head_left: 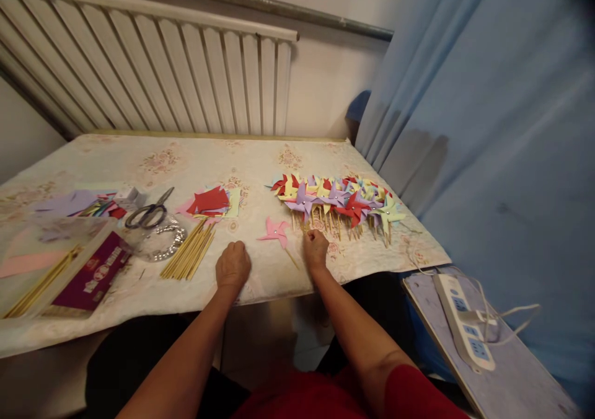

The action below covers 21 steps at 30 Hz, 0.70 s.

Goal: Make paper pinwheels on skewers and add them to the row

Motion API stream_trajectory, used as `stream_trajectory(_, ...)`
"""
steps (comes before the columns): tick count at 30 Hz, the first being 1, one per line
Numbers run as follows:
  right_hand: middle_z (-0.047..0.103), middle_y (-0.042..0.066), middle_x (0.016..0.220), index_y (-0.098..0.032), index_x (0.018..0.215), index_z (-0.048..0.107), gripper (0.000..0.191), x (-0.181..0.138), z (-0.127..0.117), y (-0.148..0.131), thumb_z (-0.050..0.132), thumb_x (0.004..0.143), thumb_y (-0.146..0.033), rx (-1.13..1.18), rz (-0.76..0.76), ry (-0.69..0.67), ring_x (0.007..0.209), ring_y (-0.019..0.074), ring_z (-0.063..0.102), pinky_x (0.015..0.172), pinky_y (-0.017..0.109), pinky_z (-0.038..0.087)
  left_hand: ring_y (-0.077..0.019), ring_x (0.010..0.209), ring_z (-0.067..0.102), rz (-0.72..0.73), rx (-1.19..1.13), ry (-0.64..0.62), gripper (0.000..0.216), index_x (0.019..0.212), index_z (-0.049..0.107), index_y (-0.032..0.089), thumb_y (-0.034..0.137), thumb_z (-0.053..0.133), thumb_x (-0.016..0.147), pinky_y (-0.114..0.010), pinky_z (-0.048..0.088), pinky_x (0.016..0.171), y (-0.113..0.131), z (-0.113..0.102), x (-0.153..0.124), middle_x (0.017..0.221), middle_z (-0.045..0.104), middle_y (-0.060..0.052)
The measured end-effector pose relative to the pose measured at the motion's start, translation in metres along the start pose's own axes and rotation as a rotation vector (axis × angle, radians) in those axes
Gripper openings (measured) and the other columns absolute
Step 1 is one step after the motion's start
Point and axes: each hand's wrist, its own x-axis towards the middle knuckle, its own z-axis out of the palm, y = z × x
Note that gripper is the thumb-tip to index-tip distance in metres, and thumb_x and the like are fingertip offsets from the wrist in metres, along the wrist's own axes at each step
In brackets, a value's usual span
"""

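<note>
Okay, hands apart from each other: left hand [233, 264] curled palm-down near the table's [260, 158] front edge, right hand [316, 247] bent-fingered just in front of the pinwheel cluster [325, 199] toward the right end; can't tell if either grips anything. Pink pinwheel [277, 231] lies between them, stick angled toward the front edge. Handling, my judgement: take it by the stick, not the vanes, since paper likely creases; steady the hub lightly, check the pin sits flat, and keep vanes from snagging on the crowded heads. Containers: clear bag [95, 273] with purple label by the front left corner, sticks [41, 282] showing in or under its clear part, can't tell which. Clear plastic wrap or dish, type unclear, with a ring of silvery pieces [163, 243], just beside the loose stick bundle [189, 251]. Small white box [126, 196] behind the scissors [147, 214], contents hidden. Red paper stack [209, 201] sits loose, no container, beyond the bundle toward the back edge.
</note>
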Motion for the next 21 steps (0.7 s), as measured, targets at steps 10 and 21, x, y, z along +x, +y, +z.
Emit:
stream_trajectory(10,0.058,0.0,0.065,-0.021,0.063,0.055,0.012,0.005,0.003,-0.002,0.051,0.075,-0.02,-0.022,0.031,-0.011,0.064,0.0159,0.049,0.066,0.027,0.034,-0.0226,0.087,0.061,0.003,0.001,0.013,0.03,0.098,0.059,0.017,0.028,0.031,0.099,-0.033,0.037,0.067,0.0,0.001,0.001,0.095,0.062,-0.01)
stream_trajectory(21,0.058,0.0,0.069,-0.02,0.072,0.056,0.006,-0.005,-0.004,-0.003,0.052,0.077,-0.021,0.0,0.059,0.032,0.068,0.0168,0.051,0.069,0.028,0.036,-0.0239,0.089,0.06,-0.014,-0.016,-0.009,0.029,0.101,0.06,0.017,0.027,0.033,0.098,-0.034,0.039,0.07,0.001,0.0,0.001,0.098,0.061,-0.011)
